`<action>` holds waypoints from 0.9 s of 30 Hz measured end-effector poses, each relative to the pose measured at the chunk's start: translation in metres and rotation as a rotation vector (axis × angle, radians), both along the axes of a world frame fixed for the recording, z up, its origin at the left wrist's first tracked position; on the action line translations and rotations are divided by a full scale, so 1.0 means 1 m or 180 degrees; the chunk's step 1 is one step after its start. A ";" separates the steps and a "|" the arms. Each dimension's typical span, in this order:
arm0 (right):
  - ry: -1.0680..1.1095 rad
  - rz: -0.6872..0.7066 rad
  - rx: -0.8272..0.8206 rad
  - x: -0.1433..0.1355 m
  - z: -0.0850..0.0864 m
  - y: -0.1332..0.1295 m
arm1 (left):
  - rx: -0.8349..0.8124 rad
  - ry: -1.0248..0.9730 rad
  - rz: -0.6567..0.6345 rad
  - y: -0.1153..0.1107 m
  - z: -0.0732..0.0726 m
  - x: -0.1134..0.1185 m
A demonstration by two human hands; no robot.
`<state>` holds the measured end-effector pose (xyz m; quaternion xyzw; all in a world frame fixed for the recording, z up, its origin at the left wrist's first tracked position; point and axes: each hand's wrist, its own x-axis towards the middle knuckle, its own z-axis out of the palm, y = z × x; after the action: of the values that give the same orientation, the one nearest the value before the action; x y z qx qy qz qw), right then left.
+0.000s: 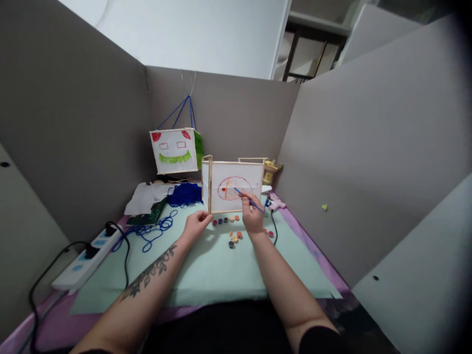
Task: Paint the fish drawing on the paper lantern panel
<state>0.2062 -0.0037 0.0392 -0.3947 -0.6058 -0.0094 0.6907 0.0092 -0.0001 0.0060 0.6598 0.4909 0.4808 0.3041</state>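
Observation:
A white box-shaped paper lantern (236, 169) with a thin wooden stick frame stands upright in front of me. Its front panel carries a red oval outline, a red dot and an orange patch. My left hand (198, 224) pinches the lantern's lower left corner. My right hand (252, 214) grips a thin blue paintbrush (258, 206), its tip at the panel inside the oval. Small open paint pots (231, 244) in several colours lie on the table below the lantern, some partly behind my right hand.
A finished-looking lantern (175, 150) with a painted face hangs from blue cords at the back left. Tangled blue cord (184, 194), white cloth or paper (145, 197) and a power strip (86, 260) lie at left. A yellow spool-like object (270, 172) and pink object (276, 202) sit at right. Grey partitions (228, 118) surround the table.

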 end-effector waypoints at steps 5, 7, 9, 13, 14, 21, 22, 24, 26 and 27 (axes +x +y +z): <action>-0.0051 0.0106 -0.0118 -0.001 -0.001 0.002 | -0.0002 0.0031 0.0049 0.000 -0.001 0.000; -0.0050 0.0105 -0.0156 -0.001 -0.003 0.002 | -0.0011 0.0044 0.0055 0.000 -0.002 0.000; -0.0001 0.0079 -0.0111 0.000 -0.004 0.002 | -0.0014 0.0052 0.0040 0.001 -0.002 0.000; 0.0043 0.0119 -0.0072 0.001 0.000 0.003 | -0.0006 0.0041 0.0001 0.001 -0.002 0.000; 0.0023 0.0147 -0.0104 0.000 0.001 0.003 | -0.0007 0.0036 -0.0001 0.001 -0.002 0.000; -0.0002 0.0158 -0.0120 0.001 0.001 0.002 | -0.0013 0.0032 0.0025 0.000 -0.002 0.000; 0.0014 0.0143 -0.0092 0.001 0.002 0.002 | -0.0010 0.0035 0.0019 0.000 -0.002 0.000; 0.0001 0.0147 -0.0097 0.001 0.004 0.002 | -0.0003 0.0044 0.0014 0.000 -0.002 0.000; -0.0036 0.0163 -0.0162 0.001 0.004 0.002 | -0.0009 0.0042 0.0030 0.000 -0.001 0.000; -0.0048 0.0162 -0.0189 0.000 0.004 0.002 | -0.0018 0.0035 0.0039 0.000 -0.001 0.000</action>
<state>0.2067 -0.0015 0.0432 -0.3994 -0.6209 0.0231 0.6741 0.0094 0.0001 0.0046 0.6586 0.4980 0.4777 0.3003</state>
